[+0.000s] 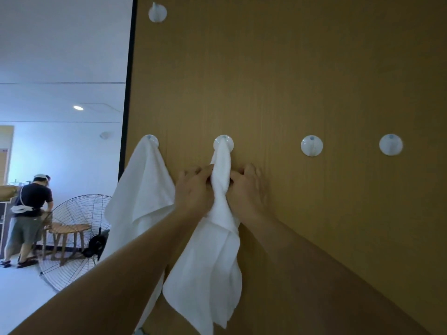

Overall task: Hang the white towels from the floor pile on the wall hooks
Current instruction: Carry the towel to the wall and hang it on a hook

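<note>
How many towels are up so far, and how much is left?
One towel already hangs on the leftmost row hook. Both hands, left and right, grip a second towel on the next hook. Two row hooks and an upper hook stay bare. The pile is out of view.

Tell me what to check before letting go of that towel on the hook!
1. Second towel is looped over its hook: ok, it hangs from it.
2. Left hand and right hand both grip the towel: ok.
3. How deep the towel sits on the hook: cannot tell, cloth hides it.
4. First towel hangs on its own hook: ok.
5. Free hooks for more towels: ok, one, another, one higher.
</note>
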The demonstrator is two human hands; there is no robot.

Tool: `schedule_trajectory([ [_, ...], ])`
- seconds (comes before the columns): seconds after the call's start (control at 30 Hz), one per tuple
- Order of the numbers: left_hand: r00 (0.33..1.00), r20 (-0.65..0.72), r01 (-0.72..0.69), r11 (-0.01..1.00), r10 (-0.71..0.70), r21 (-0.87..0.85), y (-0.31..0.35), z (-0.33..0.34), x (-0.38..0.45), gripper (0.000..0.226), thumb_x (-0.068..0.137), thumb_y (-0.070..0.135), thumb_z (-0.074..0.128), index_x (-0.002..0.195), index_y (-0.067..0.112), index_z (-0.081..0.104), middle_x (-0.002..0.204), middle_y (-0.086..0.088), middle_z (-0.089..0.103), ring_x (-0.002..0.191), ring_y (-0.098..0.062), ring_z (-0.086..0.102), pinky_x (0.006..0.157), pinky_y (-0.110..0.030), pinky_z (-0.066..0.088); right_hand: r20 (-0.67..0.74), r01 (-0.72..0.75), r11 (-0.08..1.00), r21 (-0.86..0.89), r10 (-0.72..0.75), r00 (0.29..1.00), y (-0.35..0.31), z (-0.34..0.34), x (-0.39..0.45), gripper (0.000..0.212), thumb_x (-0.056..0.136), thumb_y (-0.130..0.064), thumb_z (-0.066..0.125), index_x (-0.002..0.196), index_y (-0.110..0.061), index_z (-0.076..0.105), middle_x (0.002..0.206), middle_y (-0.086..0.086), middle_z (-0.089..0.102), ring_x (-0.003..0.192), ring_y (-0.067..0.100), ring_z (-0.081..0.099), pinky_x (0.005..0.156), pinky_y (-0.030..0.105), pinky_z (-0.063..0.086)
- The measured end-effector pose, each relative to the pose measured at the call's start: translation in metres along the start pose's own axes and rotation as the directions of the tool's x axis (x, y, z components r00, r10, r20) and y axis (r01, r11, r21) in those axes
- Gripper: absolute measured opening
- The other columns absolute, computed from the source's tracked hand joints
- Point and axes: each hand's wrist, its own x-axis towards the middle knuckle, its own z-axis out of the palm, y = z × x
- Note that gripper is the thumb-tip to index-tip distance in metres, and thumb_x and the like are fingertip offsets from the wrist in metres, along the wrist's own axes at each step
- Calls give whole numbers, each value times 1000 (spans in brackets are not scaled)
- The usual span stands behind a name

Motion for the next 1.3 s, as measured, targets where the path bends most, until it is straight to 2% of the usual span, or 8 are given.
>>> schedule_trajectory([
  [0.07, 982, 165, 140, 938, -91, -317, 11, -3, -3, 25, 102, 11, 42, 117, 5, 61, 101, -2, 59, 91, -11, 56, 87, -26, 41, 94, 2, 989, 148, -16, 995, -3, 0, -1, 18, 96, -17, 53, 99, -4, 65, 103, 13, 62, 86, 20, 52, 72, 24, 36],
  [0.13, 947, 295, 257, 846, -125, -466, 18, -7, -6, 18, 101, 2, 43, 109, 0, 59, 100, -6, 57, 89, -3, 59, 90, -26, 40, 102, -51, 969, 242, 27, 994, -7, 1, -4, 17, 95, -14, 54, 86, -4, 63, 85, 10, 64, 69, 13, 49, 59, 20, 32],
  [0.27, 959, 282, 144, 915, -34, -377, 18, -23, -17, 31, 99, 7, 48, 130, 3, 51, 115, -5, 59, 105, -18, 57, 83, -19, 41, 197, -338, 817, 467, 276, 941, -18, -9, -15, 25, 98, -22, 44, 78, -9, 52, 71, 4, 52, 63, 14, 46, 56, 25, 34],
  [0.37, 941, 339, 116, 936, 4, -333, 9, -37, -24, 35, 94, 4, 50, 128, 6, 54, 115, -9, 65, 102, -23, 62, 87, -32, 50, 267, -397, 793, 461, 303, 915, -32, -21, -24, 29, 99, -33, 40, 97, -12, 61, 86, 1, 60, 73, 12, 55, 65, 29, 43],
  [0.53, 979, 200, 71, 966, -20, -250, -7, -58, -34, 40, 96, 15, 49, 136, 13, 51, 126, -8, 62, 109, -26, 61, 92, -38, 51, 267, -434, 860, 269, 367, 891, -45, -29, -54, 52, 96, -47, 41, 139, -19, 47, 130, -1, 57, 112, 20, 57, 96, 38, 47],
  [0.8, 935, 108, -292, 908, 337, -301, -3, -79, -72, 38, 91, 17, 52, 129, 14, 58, 125, -11, 62, 112, -30, 55, 93, -42, 47, 124, -490, 865, -112, 501, 856, -65, -58, -131, 57, 91, -43, 56, 141, -17, 47, 139, 7, 55, 119, 24, 55, 87, 26, 42],
  [1.03, 845, 207, -336, 790, 494, -513, 83, -87, -134, 37, 92, 19, 52, 129, 19, 58, 130, -6, 57, 118, -26, 50, 96, -38, 44, -35, -527, 658, -539, 607, 794, -86, -153, -214, 62, 87, -42, 60, 144, -24, 43, 137, 9, 56, 124, 27, 53, 94, 34, 45],
  [1.3, 710, 158, -404, 581, 687, -707, 264, -145, -238, 38, 89, 26, 53, 127, 27, 59, 129, 2, 59, 117, -22, 51, 93, -32, 44, -253, -684, 368, -630, 736, 628, -123, -329, -362, 66, 87, -39, 59, 146, -19, 39, 135, 11, 58, 121, 30, 55, 92, 36, 50],
])
